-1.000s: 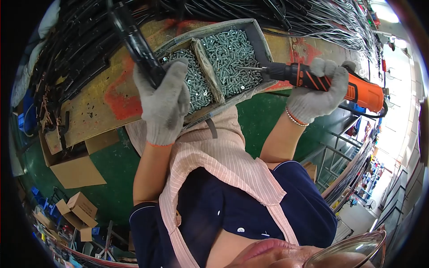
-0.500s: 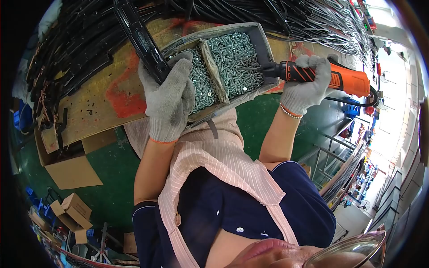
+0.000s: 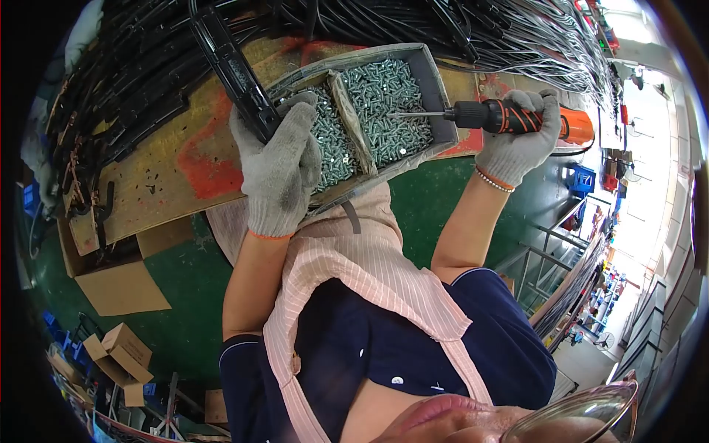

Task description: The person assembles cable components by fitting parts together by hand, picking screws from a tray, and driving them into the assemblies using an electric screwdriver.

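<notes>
My left hand, in a grey knit glove, is closed around the lower end of a long black plastic housing. It is beside a two-part box of small silver screws. An orange and black electric screwdriver is in my gloved right hand, the fingers wrapped round its body. The driver's long bit reaches left over the box's right compartment, its tip among or just above the screws; whether a screw is on it I cannot make out.
A worn table with red paint patches carries the box. Bundles of black cables and more black parts lie along its far side. Below the table's left end stands an open cardboard box on the green floor.
My right hand and the screwdriver have shifted slightly right and the tool has turned, so more of its bit shows. The left hand and the black housing have barely moved.
</notes>
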Demonstrator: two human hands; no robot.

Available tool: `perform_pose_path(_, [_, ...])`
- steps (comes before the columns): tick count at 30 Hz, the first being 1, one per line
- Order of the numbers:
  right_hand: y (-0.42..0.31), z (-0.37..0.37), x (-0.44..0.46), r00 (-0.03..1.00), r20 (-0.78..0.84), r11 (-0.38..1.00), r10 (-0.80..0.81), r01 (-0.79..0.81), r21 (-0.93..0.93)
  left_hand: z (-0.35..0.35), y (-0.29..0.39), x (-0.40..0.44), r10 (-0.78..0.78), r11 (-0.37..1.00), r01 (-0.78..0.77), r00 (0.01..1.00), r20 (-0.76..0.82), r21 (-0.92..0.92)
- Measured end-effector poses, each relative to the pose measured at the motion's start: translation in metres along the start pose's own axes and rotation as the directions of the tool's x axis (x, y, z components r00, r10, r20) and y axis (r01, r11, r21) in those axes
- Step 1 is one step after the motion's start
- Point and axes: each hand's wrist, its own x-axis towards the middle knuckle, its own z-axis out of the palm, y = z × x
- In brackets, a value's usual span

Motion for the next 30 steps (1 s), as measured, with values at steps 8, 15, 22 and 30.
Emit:
perform_pose_path(8, [0.026,0.033,0.000,0.961,0.063,0.923,0.268,-0.275,0.270,0.002,0.008,-0.001,-0.089,0.996,0.089,0.996,0.009,-0.011])
perform_pose_path(15, [0.078,0.075,-0.023,0.939,0.116,0.907,0.324,-0.343,0.245,0.000,0.010,-0.001,-0.151,0.987,0.150,0.988,-0.015,-0.065])
perform_pose_path(22, [0.093,0.080,-0.032,0.943,0.137,0.929,0.302,-0.323,0.178,-0.001,0.010,0.000,-0.146,0.983,0.145,0.989,0.004,-0.112])
perform_pose_path(30, [0.099,0.076,-0.037,0.956,0.128,0.955,0.262,-0.276,0.107,-0.002,0.013,0.002,-0.172,0.982,0.173,0.985,0.015,-0.074])
